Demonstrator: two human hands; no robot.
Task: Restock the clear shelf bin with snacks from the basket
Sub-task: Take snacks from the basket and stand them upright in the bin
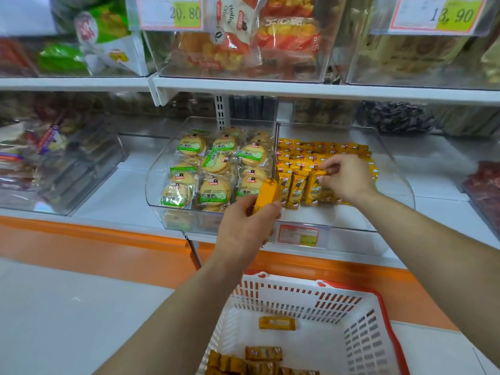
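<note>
A clear shelf bin on the lower shelf holds rows of yellow snack packs in its right half and round green-labelled biscuit packs in its left half. My left hand grips one yellow snack pack at the bin's front edge, near the divider. My right hand is inside the bin's right half, its fingers pinching an upright yellow pack in the front row. Below, a white basket with a red rim holds several more yellow packs.
Clear bins with other snacks stand at the left and far right of the same shelf. An upper shelf carries more bins with price labels. An orange strip runs along the counter front.
</note>
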